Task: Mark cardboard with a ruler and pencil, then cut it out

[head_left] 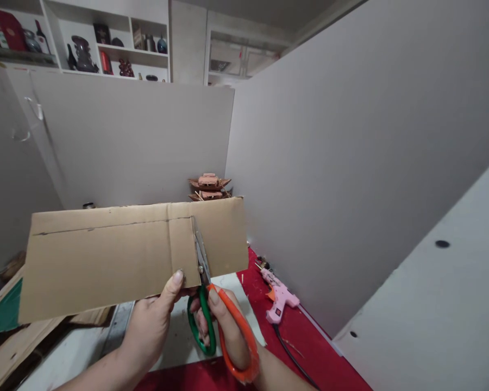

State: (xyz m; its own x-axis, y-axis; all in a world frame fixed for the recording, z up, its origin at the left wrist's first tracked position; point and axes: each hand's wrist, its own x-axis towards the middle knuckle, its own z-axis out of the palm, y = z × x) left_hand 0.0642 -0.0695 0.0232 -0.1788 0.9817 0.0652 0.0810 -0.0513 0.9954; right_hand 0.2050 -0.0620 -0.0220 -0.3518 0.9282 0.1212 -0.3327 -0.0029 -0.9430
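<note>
A wide brown cardboard piece (101,266) is held up in front of me, with a dark line drawn along its upper part. My left hand (155,320) grips its lower edge, thumb on the near face. Closed round the scissors (238,336), with one orange and one green handle, is my right hand (224,326). The blades lie in a cut that runs up from the cardboard's lower edge, their tips near the end of the drawn line. Some right-hand fingers show through the green handle loop.
A pink glue gun (281,298) with a black cord lies on the red cloth (321,347) at right. Small wooden boat-like models (209,182) stand behind the cardboard. More cardboard (28,347) lies at lower left. Grey panels (146,136) enclose the table; shelves stand beyond.
</note>
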